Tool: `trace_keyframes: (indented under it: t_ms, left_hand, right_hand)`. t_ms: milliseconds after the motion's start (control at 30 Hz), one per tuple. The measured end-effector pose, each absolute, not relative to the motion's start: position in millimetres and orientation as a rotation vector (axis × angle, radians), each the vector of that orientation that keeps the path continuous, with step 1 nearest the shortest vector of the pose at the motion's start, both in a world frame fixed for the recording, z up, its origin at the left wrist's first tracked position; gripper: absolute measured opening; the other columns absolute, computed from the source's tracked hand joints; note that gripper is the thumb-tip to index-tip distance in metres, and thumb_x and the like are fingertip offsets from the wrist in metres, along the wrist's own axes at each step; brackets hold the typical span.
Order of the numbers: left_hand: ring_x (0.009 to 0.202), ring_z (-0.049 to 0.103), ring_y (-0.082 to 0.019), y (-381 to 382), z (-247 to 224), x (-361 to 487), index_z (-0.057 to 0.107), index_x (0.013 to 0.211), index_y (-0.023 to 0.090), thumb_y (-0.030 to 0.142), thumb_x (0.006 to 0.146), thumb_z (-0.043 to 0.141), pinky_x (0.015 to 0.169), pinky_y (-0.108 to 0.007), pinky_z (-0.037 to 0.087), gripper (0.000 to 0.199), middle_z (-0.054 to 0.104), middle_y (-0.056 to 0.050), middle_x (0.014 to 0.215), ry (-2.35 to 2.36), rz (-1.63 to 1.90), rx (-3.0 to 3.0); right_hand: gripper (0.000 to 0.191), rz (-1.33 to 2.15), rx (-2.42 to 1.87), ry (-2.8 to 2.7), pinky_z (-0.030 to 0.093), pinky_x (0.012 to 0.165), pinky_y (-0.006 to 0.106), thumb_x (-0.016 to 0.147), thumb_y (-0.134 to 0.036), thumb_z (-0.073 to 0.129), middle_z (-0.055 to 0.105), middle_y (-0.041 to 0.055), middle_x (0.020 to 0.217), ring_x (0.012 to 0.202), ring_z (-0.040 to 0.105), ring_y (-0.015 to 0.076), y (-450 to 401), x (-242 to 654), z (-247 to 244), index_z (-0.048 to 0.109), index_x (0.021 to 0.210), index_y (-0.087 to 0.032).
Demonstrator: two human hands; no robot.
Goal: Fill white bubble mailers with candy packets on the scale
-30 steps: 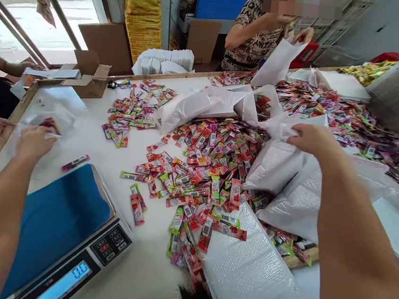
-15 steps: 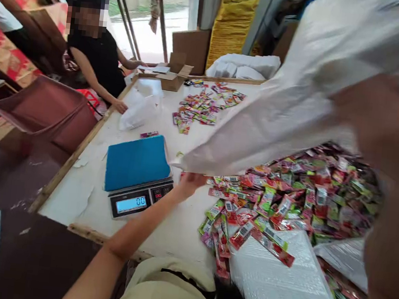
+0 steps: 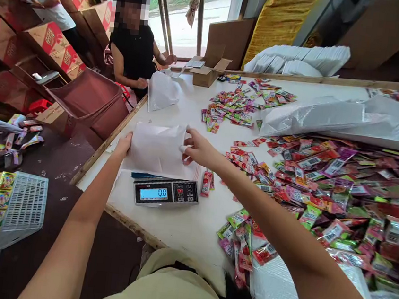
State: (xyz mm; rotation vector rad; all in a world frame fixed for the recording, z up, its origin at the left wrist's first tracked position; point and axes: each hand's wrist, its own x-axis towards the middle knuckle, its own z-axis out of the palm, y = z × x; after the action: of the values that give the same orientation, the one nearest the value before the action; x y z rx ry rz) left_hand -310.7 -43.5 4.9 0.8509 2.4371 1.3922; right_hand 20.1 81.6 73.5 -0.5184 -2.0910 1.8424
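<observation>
A white plastic bag [image 3: 157, 147] is held over the digital scale [image 3: 166, 192], hiding most of its blue top. The display reads 0.0. My left hand [image 3: 124, 145] grips the bag's left edge. At the opposite edge, my right hand [image 3: 199, 150] has its fingers curled round the plastic. Small red and green packets [image 3: 207, 183] lie just right of the scale, beside a large heap of colourful packets [image 3: 317, 181].
Across the table [image 3: 169, 229], a person stands by another white bag [image 3: 163, 91] and an open carton [image 3: 207, 76]. White sheeting [image 3: 313, 116] lies on the heap. A crate [image 3: 24, 207] stands on the floor at left.
The large white bag at upper right has come down onto the heap. Both my hands now hold a smaller bag over the scale. The view has shifted, with more of the heap showing.
</observation>
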Motion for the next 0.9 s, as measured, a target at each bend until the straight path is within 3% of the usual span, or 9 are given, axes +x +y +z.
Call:
trace_keyframes:
  t_ms: [100,233,433,767,900]
  left_hand:
    - [0.103,0.066,-0.031,-36.0,3.3,-308.0,0.066,0.079,0.017,0.045,0.087,0.059,0.099,-0.046,0.050,0.030,0.071,-0.011,0.084,2.538,1.341,0.747]
    - [0.105,0.065,-0.023,-41.0,12.1,-305.6,0.067,0.102,0.014,0.035,0.091,0.060,0.104,-0.037,0.049,0.025,0.071,-0.012,0.107,2.627,1.464,0.865]
    - [0.111,0.064,-0.021,-77.7,44.9,-294.8,0.065,0.115,0.017,0.049,0.095,0.062,0.105,-0.034,0.049,0.038,0.067,-0.011,0.117,2.668,1.584,1.138]
    - [0.112,0.065,-0.024,-103.5,62.8,-279.1,0.066,0.115,0.022,0.064,0.093,0.059,0.105,-0.039,0.050,0.048,0.068,-0.010,0.117,2.714,1.599,1.174]
    - [0.116,0.064,-0.022,-97.7,52.2,-274.6,0.066,0.120,0.019,0.059,0.094,0.059,0.108,-0.038,0.048,0.049,0.068,-0.011,0.123,2.669,1.535,1.204]
  right_hand:
    - [0.054,1.819,-0.563,-2.065,0.059,0.056,0.033,0.084,-0.026,0.062,0.071,0.0083,0.106,0.067,0.067,0.0153,90.1,41.2,56.4,0.054,0.137,-0.025]
    - [0.039,1.711,-0.749,-2.044,0.060,0.065,0.033,0.083,-0.033,0.066,0.075,0.0093,0.106,0.069,0.068,0.0138,106.4,81.0,41.1,0.066,0.120,-0.021]
    - [0.037,1.716,-0.837,-1.953,0.060,0.068,0.035,0.078,-0.045,0.075,0.075,0.0080,0.095,0.073,0.068,0.0167,115.3,95.8,15.9,0.070,0.106,-0.022]
    - [0.037,1.647,-0.712,-2.050,0.060,0.078,0.037,0.079,-0.034,0.068,0.074,0.0085,0.101,0.084,0.069,0.0189,117.3,63.9,8.2,0.069,0.113,-0.020]
    - [0.050,1.497,-0.413,-2.193,0.058,0.090,0.041,0.075,-0.031,0.071,0.071,0.0100,0.119,0.103,0.068,0.0235,114.7,26.8,2.4,0.065,0.124,-0.022]
